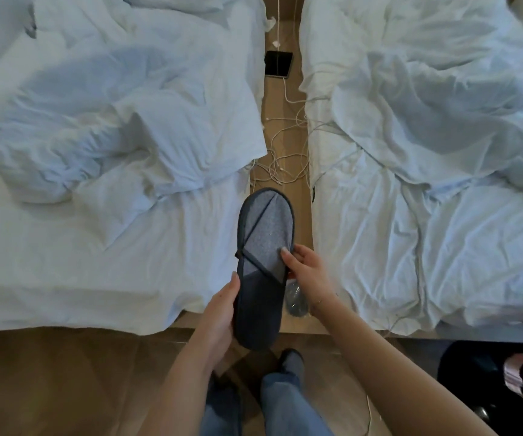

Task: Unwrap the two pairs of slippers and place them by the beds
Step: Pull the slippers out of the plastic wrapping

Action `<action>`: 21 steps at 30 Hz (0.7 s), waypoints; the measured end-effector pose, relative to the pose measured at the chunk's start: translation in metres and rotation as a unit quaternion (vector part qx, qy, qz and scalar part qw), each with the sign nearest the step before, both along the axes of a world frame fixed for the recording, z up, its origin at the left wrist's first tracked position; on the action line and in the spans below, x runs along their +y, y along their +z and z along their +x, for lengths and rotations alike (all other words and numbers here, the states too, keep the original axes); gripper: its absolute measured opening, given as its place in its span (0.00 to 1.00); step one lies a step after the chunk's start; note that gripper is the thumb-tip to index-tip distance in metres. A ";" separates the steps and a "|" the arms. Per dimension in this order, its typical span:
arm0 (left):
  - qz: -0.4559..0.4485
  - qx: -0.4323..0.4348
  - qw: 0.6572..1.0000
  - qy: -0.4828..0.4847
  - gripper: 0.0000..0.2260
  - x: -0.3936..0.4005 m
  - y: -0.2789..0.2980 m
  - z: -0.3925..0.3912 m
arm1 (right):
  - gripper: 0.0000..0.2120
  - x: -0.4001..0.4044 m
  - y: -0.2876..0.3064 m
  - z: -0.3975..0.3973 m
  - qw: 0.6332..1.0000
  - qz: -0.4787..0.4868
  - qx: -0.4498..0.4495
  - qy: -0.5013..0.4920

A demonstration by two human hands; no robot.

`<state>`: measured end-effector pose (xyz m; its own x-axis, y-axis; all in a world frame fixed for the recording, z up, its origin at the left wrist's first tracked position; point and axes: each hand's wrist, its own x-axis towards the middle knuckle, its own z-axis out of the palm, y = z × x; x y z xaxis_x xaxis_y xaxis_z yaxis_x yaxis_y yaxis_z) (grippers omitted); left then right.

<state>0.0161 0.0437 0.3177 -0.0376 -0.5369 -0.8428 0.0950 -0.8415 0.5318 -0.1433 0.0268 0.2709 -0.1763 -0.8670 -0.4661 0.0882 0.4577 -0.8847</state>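
A flat dark-blue slipper [265, 243] with a light grey insole and folded-over strap hangs in the air above the gap between two beds. My left hand [219, 313] grips its heel end from the left. My right hand [306, 269] pinches its right edge near the middle. Under my right hand, a crumpled clear plastic wrapper [296, 302] shows, apparently holding something dark; I cannot tell whether it lies on the floor or hangs from my fingers. The left bed [80, 256] and the right bed [442, 247] both carry rumpled white bedding.
A narrow strip of wooden floor [285, 143] runs between the beds, strewn with tangled white charging cables [280, 165] and a black tablet [278, 63] farther back. My legs and a dark shoe [290, 361] stand below. A dark bag [493, 382] sits at the lower right.
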 end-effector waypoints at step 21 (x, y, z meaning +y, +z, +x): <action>-0.282 -0.178 0.934 -0.127 0.17 0.026 -0.021 0.323 | 0.10 0.074 0.027 0.287 0.993 0.012 0.025 -0.118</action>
